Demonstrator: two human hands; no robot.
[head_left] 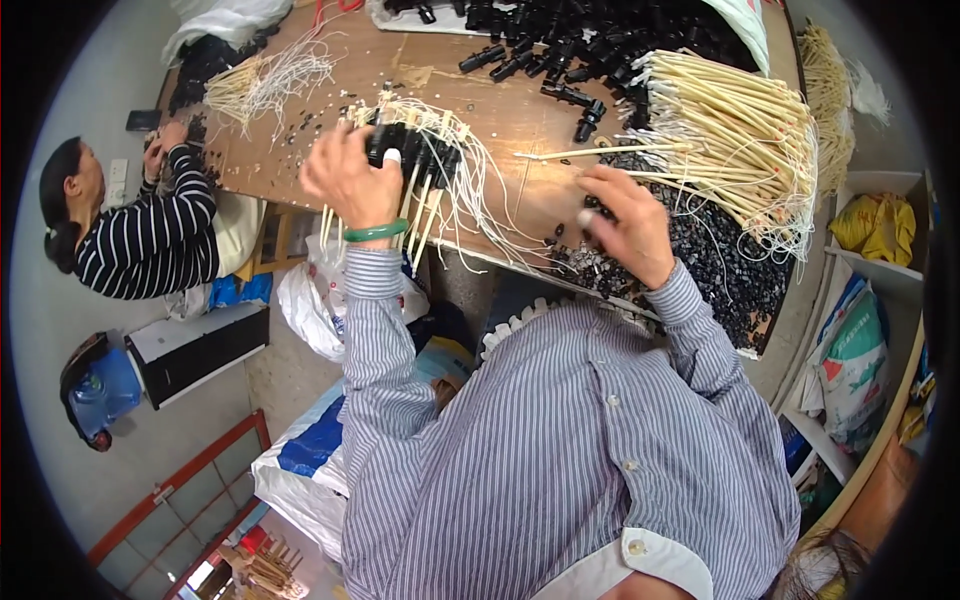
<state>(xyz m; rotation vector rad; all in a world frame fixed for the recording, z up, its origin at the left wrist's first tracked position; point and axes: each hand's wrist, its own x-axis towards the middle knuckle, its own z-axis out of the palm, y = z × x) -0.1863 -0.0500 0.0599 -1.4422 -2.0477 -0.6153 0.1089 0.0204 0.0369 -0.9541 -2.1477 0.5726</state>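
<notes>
My left hand [355, 180], a green bangle at its wrist, is closed on a black plastic fitting [382, 146] at the near table edge. Beside it lies a row of black fittings [430, 152] on pale sticks with white strings; the sticks' ends jut past the edge. To the right, my right hand [632, 222] is pinched around a small black plastic piece [597, 207], its thumb smeared by motion. Just beneath that hand spreads a heap of small black pieces [715, 250]. A single pale stick [590, 152] lies above it, pointing left from a large bundle of sticks [730, 140].
Black branched fittings [560, 50] are piled at the table's far side. Another stringed bundle [240, 90] lies at the far left, where a person in a striped top [150, 230] works. Shelves with bags [860, 340] stand at right; plastic bags [310, 310] sit below the table edge.
</notes>
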